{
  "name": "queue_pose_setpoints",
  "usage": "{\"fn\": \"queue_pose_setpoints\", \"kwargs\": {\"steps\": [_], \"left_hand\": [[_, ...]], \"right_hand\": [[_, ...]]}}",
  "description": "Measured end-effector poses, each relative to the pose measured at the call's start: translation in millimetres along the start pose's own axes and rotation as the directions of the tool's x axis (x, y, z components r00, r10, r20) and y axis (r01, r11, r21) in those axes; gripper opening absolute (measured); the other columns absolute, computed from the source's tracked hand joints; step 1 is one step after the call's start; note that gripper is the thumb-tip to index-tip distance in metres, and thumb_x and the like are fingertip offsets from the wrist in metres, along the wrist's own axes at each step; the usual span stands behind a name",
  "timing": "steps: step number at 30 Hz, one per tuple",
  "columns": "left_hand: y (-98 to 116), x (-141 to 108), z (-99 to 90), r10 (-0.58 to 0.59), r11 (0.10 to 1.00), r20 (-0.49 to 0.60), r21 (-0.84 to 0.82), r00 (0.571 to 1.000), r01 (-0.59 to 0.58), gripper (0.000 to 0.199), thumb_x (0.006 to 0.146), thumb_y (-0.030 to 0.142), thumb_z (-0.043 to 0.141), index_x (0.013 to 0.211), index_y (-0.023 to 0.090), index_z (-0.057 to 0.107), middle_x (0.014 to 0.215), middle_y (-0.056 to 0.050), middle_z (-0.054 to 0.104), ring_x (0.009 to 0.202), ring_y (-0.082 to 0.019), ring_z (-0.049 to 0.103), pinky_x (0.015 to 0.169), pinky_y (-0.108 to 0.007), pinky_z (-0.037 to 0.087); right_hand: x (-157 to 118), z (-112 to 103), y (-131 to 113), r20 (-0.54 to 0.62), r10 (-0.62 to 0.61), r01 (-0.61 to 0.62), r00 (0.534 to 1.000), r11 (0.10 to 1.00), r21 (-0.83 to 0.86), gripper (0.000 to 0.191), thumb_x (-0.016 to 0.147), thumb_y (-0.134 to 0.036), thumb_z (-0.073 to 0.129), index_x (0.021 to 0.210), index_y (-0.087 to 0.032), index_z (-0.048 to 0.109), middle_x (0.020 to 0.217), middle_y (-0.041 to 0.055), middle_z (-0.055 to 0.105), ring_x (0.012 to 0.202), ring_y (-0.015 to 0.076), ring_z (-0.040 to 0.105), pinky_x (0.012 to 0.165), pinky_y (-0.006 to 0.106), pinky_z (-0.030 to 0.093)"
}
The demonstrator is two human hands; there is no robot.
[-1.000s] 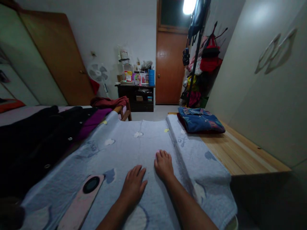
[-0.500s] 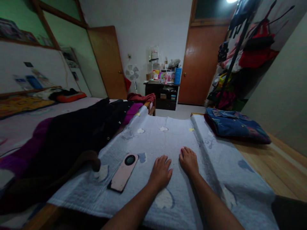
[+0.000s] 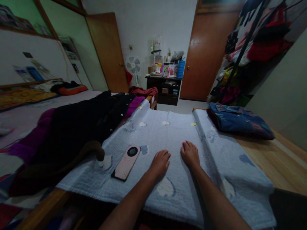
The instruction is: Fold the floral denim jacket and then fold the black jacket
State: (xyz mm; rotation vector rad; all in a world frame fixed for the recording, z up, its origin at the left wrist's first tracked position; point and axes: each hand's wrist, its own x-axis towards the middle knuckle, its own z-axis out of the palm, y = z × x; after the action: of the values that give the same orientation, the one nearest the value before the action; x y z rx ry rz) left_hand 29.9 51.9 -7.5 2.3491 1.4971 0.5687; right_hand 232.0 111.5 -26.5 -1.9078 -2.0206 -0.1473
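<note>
A pale blue cloth (image 3: 172, 134) patterned with hearts and clouds lies spread in front of me. My left hand (image 3: 160, 163) rests palm down on it near the middle, fingers loosely bent and nothing visible in them. To its right, my right hand (image 3: 190, 155) is on the cloth with its fingers curled over a small pink thing (image 3: 183, 144). Only an edge of that pink thing shows, so its kind is unclear. Left of my left hand lies a pink phone (image 3: 127, 163), its round dark camera facing up.
A black and purple coat (image 3: 79, 124) covers the bed on the left. Folded blue denim clothing (image 3: 240, 121) sits at the right on a wooden surface (image 3: 275, 159). Farther back stand a white fan (image 3: 133, 65), a dark cabinet (image 3: 161, 97) and a closed door (image 3: 201, 57).
The view has tipped slightly downward. The fingers of my left hand have drawn closer together. My right hand stays over the small pink thing.
</note>
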Motion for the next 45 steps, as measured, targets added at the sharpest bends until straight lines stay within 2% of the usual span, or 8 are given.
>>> {"fn": "queue_pose_setpoints", "kwargs": {"steps": [4, 9, 13, 17, 25, 35, 38, 45], "left_hand": [[-17.7, -2.8, -40.7, -0.069, 0.997, -0.016, -0.030, 0.998, 0.068, 0.040, 0.085, 0.013, 0.049, 0.124, 0.019, 0.056, 0.127, -0.007, 0.060, 0.119, -0.019, 0.053, 0.105, -0.035, 0.040], [-43.8, 0.7, -121.0, -0.144, 0.950, -0.307, 0.223, 0.941, 0.218, 0.041, 0.086, 0.014, 0.044, 0.124, 0.019, 0.057, 0.130, -0.009, 0.057, 0.125, -0.023, 0.048, 0.109, -0.040, 0.033], [-53.7, -0.5, -176.8, -0.225, 0.775, -0.623, 0.351, 0.749, 0.526, 0.044, 0.087, 0.013, 0.042, 0.130, 0.020, 0.052, 0.143, -0.013, 0.044, 0.141, -0.032, 0.024, 0.112, -0.059, 0.013], [-63.6, -11.4, -213.1, -0.275, 0.649, -0.751, 0.315, 0.600, 0.692, 0.043, 0.088, 0.014, 0.040, 0.130, 0.017, 0.051, 0.146, -0.018, 0.037, 0.141, -0.038, 0.018, 0.107, -0.064, 0.017], [-85.1, -23.9, -242.7, -0.510, 0.502, -0.659, 0.294, 0.553, 0.813, 0.045, 0.089, 0.024, 0.046, 0.133, 0.016, 0.042, 0.130, -0.022, 0.047, 0.115, -0.038, 0.049, 0.088, -0.053, 0.043], [-115.7, -33.3, -281.8, -0.747, 0.368, -0.443, 0.346, 0.496, 0.863, 0.048, 0.093, 0.043, 0.047, 0.129, 0.012, 0.049, 0.132, -0.018, 0.047, 0.118, -0.034, 0.046, 0.087, -0.048, 0.046], [-123.2, -32.7, -279.8, -0.766, 0.317, -0.473, 0.312, 0.436, 0.896, 0.040, 0.094, 0.036, 0.042, 0.126, 0.014, 0.052, 0.123, -0.016, 0.054, 0.106, -0.032, 0.055, 0.081, -0.046, 0.049], [-110.7, -32.0, -276.3, -0.603, 0.469, -0.621, 0.231, 0.500, 0.853, 0.039, 0.096, 0.029, 0.035, 0.127, 0.014, 0.052, 0.120, -0.013, 0.054, 0.102, -0.033, 0.058, 0.082, -0.050, 0.048]], "right_hand": [[0.1, 1.0, 1.3, -0.001, -0.010, 0.010, 1.000, 1.000, 0.000, 0.034, 0.094, -0.027, 0.042, 0.122, -0.017, 0.058, 0.129, 0.0104, 0.057, 0.119, 0.0205, 0.047, 0.102, 0.033, 0.028], [0.7, 3.3, 3.8, 0.000, -0.025, 0.025, 1.000, 1.000, -0.001, 0.034, 0.092, -0.027, 0.044, 0.123, -0.017, 0.057, 0.129, 0.0110, 0.057, 0.119, 0.0215, 0.048, 0.101, 0.034, 0.030], [1.1, 5.4, 5.6, -0.009, -0.038, 0.038, 0.999, 0.999, -0.004, 0.034, 0.092, -0.028, 0.044, 0.121, -0.017, 0.058, 0.127, 0.0105, 0.058, 0.118, 0.0212, 0.048, 0.101, 0.033, 0.030], [1.1, 5.9, 6.1, -0.015, -0.046, 0.046, 0.999, 0.999, -0.017, 0.034, 0.092, -0.028, 0.044, 0.120, -0.015, 0.058, 0.127, 0.0111, 0.058, 0.118, 0.0211, 0.049, 0.101, 0.033, 0.030], [0.1, 1.4, 4.0, -0.004, -0.050, 0.050, 0.999, 0.999, -0.010, 0.033, 0.093, -0.026, 0.042, 0.119, -0.016, 0.059, 0.127, 0.0111, 0.059, 0.116, 0.0214, 0.050, 0.100, 0.033, 0.032], [-0.5, 4.8, 5.5, -0.006, -0.030, 0.030, 1.000, 0.999, 0.018, 0.033, 0.093, -0.026, 0.042, 0.119, -0.016, 0.059, 0.128, 0.0108, 0.059, 0.119, 0.0206, 0.049, 0.102, 0.032, 0.030], [-0.4, 3.5, 4.6, -0.007, -0.028, 0.029, 1.000, 0.999, 0.027, 0.033, 0.094, -0.026, 0.041, 0.119, -0.016, 0.059, 0.126, 0.0106, 0.059, 0.118, 0.0203, 0.049, 0.102, 0.032, 0.030], [-0.2, 1.2, 3.8, 0.007, -0.033, 0.032, 0.999, 0.999, 0.032, 0.032, 0.092, -0.025, 0.044, 0.118, -0.017, 0.059, 0.128, 0.0106, 0.058, 0.119, 0.0208, 0.049, 0.102, 0.032, 0.030]]}}
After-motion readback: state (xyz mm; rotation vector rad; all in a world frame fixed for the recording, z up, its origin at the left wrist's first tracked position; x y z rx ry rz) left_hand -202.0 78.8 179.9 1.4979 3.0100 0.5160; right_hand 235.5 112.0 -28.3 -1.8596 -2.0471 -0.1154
